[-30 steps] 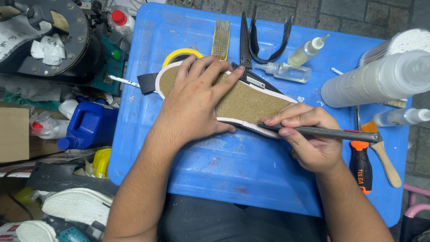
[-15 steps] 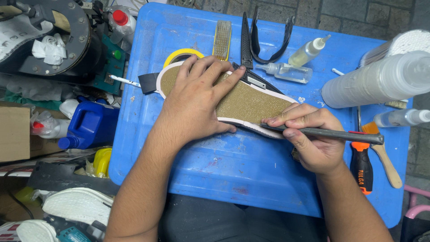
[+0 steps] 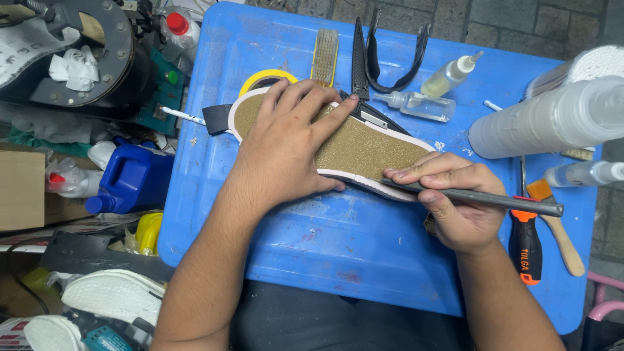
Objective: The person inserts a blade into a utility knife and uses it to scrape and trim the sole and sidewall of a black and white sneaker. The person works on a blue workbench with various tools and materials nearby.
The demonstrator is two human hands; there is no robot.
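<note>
A shoe (image 3: 370, 153) lies sole up on the blue plastic lid (image 3: 338, 253), its tan sole ringed by a white rim. My left hand (image 3: 292, 140) presses flat on the heel half of the sole, fingers spread. My right hand (image 3: 455, 201) grips a grey metal rod tool (image 3: 513, 203); its tip meets the white rim at the shoe's near edge, toward the toe. The rod's free end points right.
On the lid lie a yellow tape roll (image 3: 263, 79), a wire brush (image 3: 324, 57), black pliers (image 3: 374, 58), two small glue bottles (image 3: 422, 104), white spray bottles (image 3: 552, 120), an orange-handled screwdriver (image 3: 525, 244) and a wooden paintbrush (image 3: 559, 224). A blue jug (image 3: 130, 179) and white soles (image 3: 110, 296) sit left.
My right hand and the rod have shifted slightly along the shoe's near rim. My left hand stays pressed on the sole.
</note>
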